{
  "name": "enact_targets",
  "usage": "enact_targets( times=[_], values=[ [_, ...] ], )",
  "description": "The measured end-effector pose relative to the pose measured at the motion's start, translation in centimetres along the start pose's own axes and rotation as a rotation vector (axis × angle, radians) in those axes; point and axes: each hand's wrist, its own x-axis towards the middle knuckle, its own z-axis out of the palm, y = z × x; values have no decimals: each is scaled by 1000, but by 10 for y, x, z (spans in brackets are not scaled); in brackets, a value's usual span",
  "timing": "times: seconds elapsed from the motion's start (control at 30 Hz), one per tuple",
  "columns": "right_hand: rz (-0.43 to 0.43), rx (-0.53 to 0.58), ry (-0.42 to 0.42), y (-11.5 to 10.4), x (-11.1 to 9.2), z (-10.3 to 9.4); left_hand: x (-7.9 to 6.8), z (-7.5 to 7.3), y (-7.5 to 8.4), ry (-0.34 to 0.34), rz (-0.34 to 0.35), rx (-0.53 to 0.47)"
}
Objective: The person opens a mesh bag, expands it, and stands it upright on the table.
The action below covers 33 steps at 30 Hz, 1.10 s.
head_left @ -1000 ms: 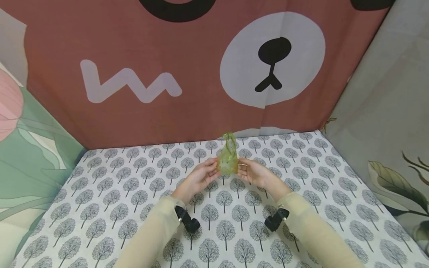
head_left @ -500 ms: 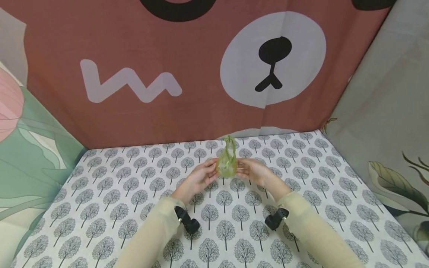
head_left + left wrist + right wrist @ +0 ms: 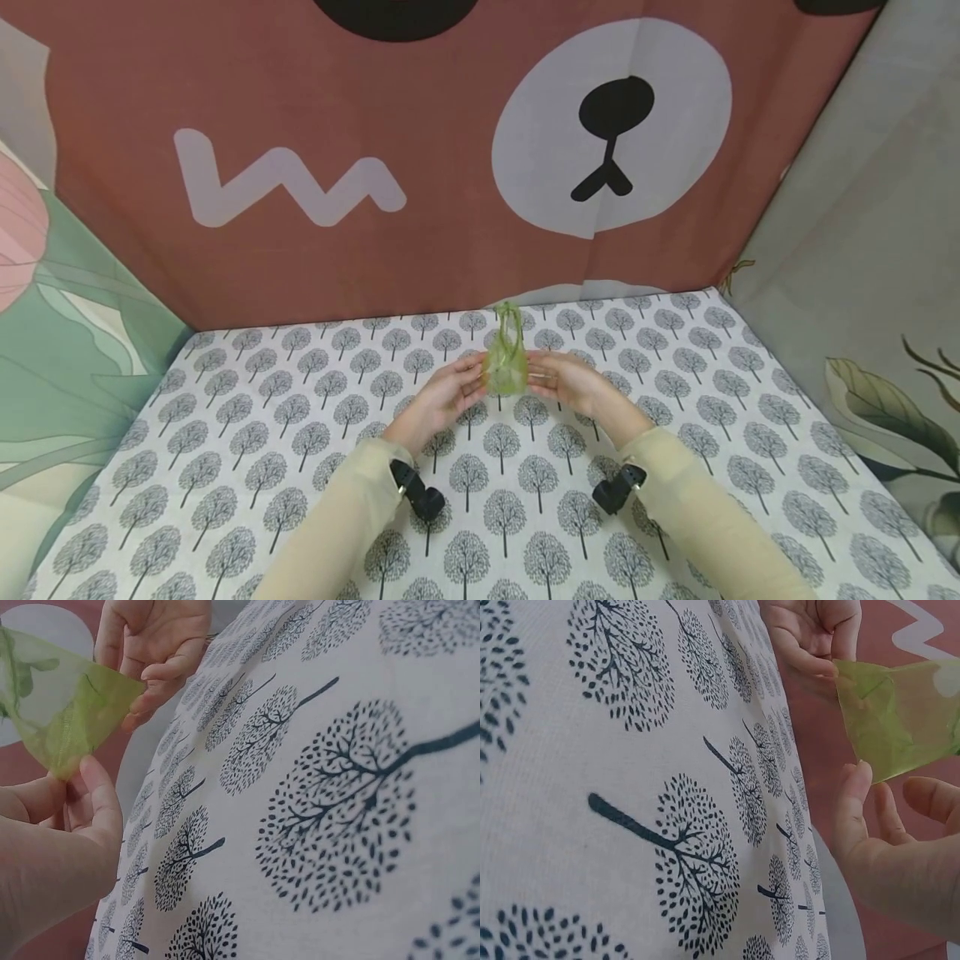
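Observation:
A small translucent green plastic bag [image 3: 507, 372] stands upright between my two hands, its loop handles [image 3: 509, 323] pointing up. At one side, my left hand [image 3: 447, 392] holds the bag by a lower corner; in the left wrist view its thumb and fingers [image 3: 97, 787] meet at that corner. On the other side, my right hand [image 3: 576, 385] has its fingers fairly straight against the bag. In the right wrist view a fingertip [image 3: 861, 774] touches the opposite corner, while the thumb [image 3: 934, 796] is spread away from it. Skin shows dimly through the plastic.
A white cloth [image 3: 255, 433] printed with dark trees covers the table beneath my forearms. Behind it hangs a red-brown curtain [image 3: 300, 275] with a bear face. Patterned drapes [image 3: 82, 400] close off the sides. A black camera [image 3: 420, 493] sits on each wrist.
The bag has shifted slightly left and turned a little, so its handles now look narrower. My right fingertips have followed it a little leftward; my left hand stays about where it was.

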Motion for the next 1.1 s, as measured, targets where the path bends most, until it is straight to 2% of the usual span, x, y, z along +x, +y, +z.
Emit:
enact_targets(
  times=[0.23, 0.47, 0.77, 0.9, 1.1],
  values=[
    [-42, -19, -7, 1, 0, -1, 1, -1, 0, -34, -13, 8],
    [-45, -63, 3, 3, 1, 0, -1, -2, 3, -79, -27, 51],
    [-92, -171, 13, 3, 0, 2, -2, -2, 4, -77, -16, 79],
    [-88, -192, 36, 5, 2, 2, -1, -3, 3, -75, -15, 79],
    [-77, -234, 60, 8, 3, 4, 1, -4, -1, -59, -7, 130]
  ],
)
